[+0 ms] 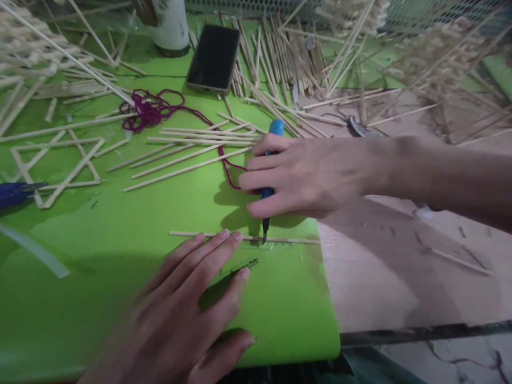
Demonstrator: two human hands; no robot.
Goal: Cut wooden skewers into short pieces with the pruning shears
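My right hand (304, 173) is closed around a blue-handled craft knife (275, 128), held upright with its tip touching a thin wooden stick (288, 240) that lies across the green mat (120, 277). My left hand (192, 304) lies flat with fingers stretched out, pressing on a clear ruler (248, 264) just below the stick, fingertips at the stick's left part.
Several loose sticks (192, 154) lie behind, with a purple string (152, 109), a black phone (214, 58) and a white bottle (170, 26). A stick frame (60, 165) and blue tool (16, 193) sit at left. Bare wooden tabletop (400, 266) is to the right.
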